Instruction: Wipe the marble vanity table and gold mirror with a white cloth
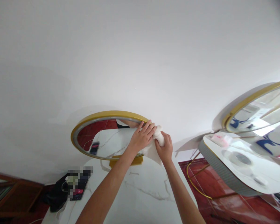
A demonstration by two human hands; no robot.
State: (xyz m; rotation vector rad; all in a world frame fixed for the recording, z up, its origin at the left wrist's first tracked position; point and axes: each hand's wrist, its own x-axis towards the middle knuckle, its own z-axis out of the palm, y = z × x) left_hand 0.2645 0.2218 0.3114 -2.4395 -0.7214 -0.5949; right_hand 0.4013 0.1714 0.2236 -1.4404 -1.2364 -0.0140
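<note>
A round mirror with a gold rim (91,117) stands on a white marble table (142,189) against the white wall. My left hand (142,137) lies on the mirror's right side with its fingers stretched out flat over the rim. My right hand (164,148) is closed round a bunched white cloth (157,137), which hangs down in front of the glass beside the left hand. The mirror reflects the table top and red floor.
A dark object (78,183) lies at the table's left edge. To the right stands a second white table (245,174) with another gold-rimmed mirror (254,99), small items and a yellow cable (196,183) on the red floor. A wooden piece sits at the far left (11,199).
</note>
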